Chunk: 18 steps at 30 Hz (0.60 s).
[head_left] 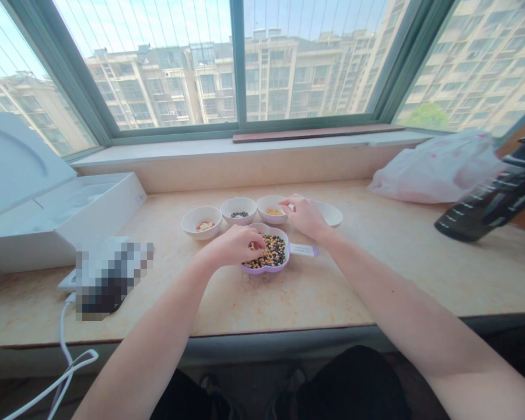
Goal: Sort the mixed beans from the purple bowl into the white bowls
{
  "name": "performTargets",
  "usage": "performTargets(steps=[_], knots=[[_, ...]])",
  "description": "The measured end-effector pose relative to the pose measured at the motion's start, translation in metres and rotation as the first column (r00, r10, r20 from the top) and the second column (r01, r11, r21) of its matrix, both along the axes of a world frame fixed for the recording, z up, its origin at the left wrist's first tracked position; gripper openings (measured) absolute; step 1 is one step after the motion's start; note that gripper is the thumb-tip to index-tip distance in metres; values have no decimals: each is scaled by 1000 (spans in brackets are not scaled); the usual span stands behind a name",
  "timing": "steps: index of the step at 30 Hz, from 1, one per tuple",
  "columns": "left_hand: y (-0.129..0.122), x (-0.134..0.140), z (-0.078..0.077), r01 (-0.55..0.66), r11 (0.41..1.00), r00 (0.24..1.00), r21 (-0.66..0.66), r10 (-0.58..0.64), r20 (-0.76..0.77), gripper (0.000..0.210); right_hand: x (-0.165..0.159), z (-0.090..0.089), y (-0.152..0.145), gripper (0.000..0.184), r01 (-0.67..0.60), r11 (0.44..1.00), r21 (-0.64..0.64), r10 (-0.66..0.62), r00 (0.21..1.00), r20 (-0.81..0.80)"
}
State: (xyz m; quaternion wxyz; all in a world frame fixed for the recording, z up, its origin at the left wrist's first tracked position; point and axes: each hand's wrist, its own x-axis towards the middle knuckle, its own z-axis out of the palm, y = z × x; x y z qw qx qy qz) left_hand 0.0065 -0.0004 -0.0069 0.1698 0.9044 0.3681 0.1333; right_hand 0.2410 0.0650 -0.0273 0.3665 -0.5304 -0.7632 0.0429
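Note:
A purple-rimmed, clover-shaped dish (266, 269) with a short handle (303, 249) holds mixed black and yellow beans (273, 251). My left hand (234, 246) reaches into it from the left, fingertips curled together at the beans; whatever they pinch is too small to make out. Over the right rim of a white bowl with yellow beans (274, 212), my right hand (305, 216) has its fingers drawn together, and their contents cannot be seen. Left of that bowl are a white bowl with black beans (238, 214) and one with reddish and pale pieces (205, 226).
A white dish (332, 214) sits partly behind my right hand. At left are an open white box (61, 224), a blurred-out dark object (107, 286) and a white cable (65, 350). A plastic bag (433, 169) and a black bottle (485, 201) stand right, below the windows.

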Motion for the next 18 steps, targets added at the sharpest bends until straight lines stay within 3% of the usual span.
performTargets(steps=[8,18], knots=[[-4,1,1,-2,990,1000,-144,-1,-23,20,-1,1,-2,27,-17,1000,16,18,1000,-19],[-6,4,2,-73,987,995,-146,62,-78,20,-3,3,-4,24,-11,1000,-4,10,1000,-21]])
